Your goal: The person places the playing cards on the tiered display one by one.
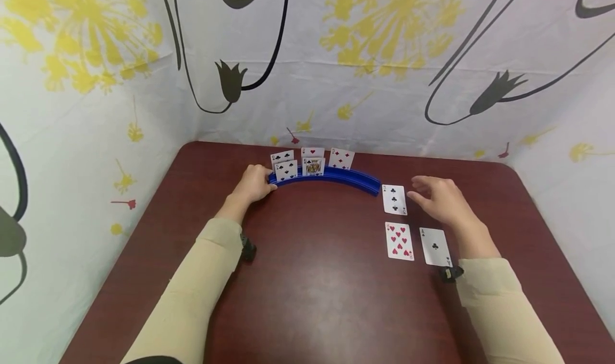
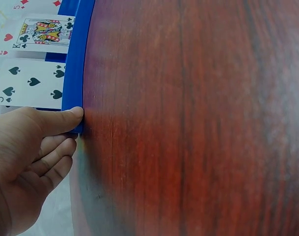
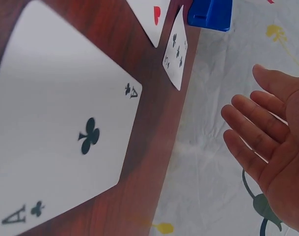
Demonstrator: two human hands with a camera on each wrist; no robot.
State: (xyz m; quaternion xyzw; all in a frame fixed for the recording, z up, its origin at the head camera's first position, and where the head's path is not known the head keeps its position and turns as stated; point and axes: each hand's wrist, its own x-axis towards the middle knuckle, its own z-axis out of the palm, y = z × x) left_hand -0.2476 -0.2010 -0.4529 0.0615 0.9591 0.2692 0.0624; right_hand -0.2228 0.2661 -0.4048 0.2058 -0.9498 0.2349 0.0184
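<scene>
A curved blue card holder (image 1: 351, 178) lies near the back of the table, with playing cards upright in its left and middle parts. My left hand (image 1: 254, 183) pinches its left end; in the left wrist view the thumb (image 2: 70, 117) presses on the front edge. Closest to that hand stands the five of spades (image 2: 29, 84), a clubs card (image 1: 282, 156) behind it. The king of clubs (image 2: 43, 35) stands before the two of hearts (image 1: 312, 152). Over the table, my right hand (image 1: 443, 199) holds nothing, just right of the three of clubs (image 1: 394, 199).
The five of diamonds (image 1: 341, 158) is the rightmost card in the holder. A hearts card (image 1: 399, 241) and the ace of clubs (image 1: 435, 247) lie face up in front of the three of clubs. A patterned white cloth (image 1: 307, 102) hangs behind the dark red table (image 1: 312, 278).
</scene>
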